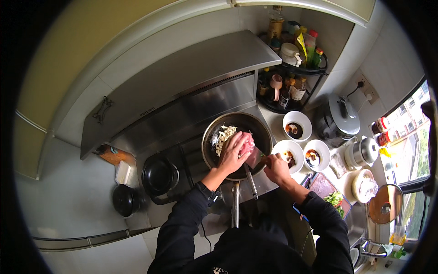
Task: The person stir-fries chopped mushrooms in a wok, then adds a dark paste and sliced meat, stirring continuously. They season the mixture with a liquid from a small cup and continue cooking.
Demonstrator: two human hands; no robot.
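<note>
A wok [207,128] sits on the stove, with pale chopped pieces [224,137] at its left side. Over it, my left hand [234,154] rests with spread fingers on raw pink meat [247,142]. The meat lies on the blade of a cleaver [255,158], and my right hand [278,167] grips its handle at the wok's right rim. A utensil with a metal handle [251,181] leans out over the near rim, beside the wok's own long handle. How much meat lies under my left palm is hidden.
Three white bowls with dark sauce [297,126] stand right of the wok. Beyond them are a rice cooker [337,120] and a cutting board [321,186] with chopped vegetables. A black pan [159,174] is at left. A steel range hood [191,78] overhangs the stove; a bottle rack [291,106] fills the corner.
</note>
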